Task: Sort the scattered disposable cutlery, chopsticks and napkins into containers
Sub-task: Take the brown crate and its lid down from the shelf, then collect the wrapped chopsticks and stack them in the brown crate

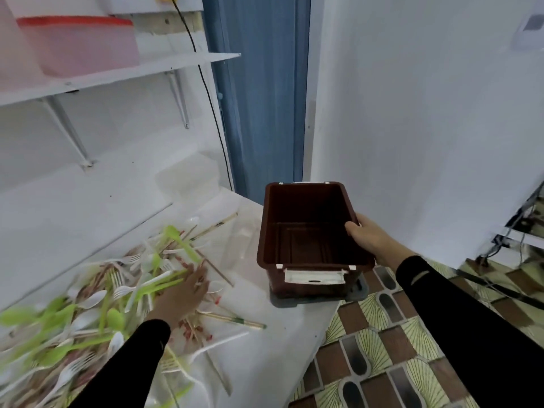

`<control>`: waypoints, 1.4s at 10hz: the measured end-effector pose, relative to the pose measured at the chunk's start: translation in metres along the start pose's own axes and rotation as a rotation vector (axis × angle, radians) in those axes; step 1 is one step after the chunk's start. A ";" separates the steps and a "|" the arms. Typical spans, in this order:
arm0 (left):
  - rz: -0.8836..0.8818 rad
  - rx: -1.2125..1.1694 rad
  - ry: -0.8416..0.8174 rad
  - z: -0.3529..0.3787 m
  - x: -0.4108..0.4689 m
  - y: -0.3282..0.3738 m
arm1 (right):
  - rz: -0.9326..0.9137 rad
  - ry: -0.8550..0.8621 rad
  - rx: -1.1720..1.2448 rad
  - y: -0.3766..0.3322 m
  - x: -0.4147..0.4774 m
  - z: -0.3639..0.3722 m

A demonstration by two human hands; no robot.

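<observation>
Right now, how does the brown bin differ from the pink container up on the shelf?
The brown bin is dark; the pink container is pale. The brown bin is open-topped and empty; the pink container is closed with a red lid. The right hand grips the brown bin's rim at the table corner; the pink container sits untouched on the wall shelf. Both are rectangular plastic tubs.
</observation>
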State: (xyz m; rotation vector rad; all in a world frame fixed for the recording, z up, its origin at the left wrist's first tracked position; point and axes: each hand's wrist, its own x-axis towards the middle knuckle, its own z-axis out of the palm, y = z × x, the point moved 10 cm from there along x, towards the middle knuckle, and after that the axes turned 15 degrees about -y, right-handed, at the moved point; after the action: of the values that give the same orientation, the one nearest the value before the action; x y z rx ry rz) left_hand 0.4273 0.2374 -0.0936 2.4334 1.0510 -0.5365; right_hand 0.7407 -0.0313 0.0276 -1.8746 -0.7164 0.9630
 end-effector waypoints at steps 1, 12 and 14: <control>0.058 0.274 0.087 -0.018 -0.008 -0.004 | 0.005 -0.002 -0.016 0.001 -0.001 0.008; 0.324 -1.081 0.322 -0.103 -0.047 -0.027 | -0.540 -0.335 -0.804 -0.170 0.087 0.223; 0.077 -0.911 0.451 -0.118 -0.030 -0.100 | -0.434 -0.554 -0.874 -0.173 0.156 0.280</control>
State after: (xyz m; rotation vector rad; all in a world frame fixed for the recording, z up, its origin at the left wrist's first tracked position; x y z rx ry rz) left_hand 0.3538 0.3441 -0.0038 1.7627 1.0411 0.4699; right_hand 0.5723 0.2909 0.0442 -1.9958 -2.0430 0.9547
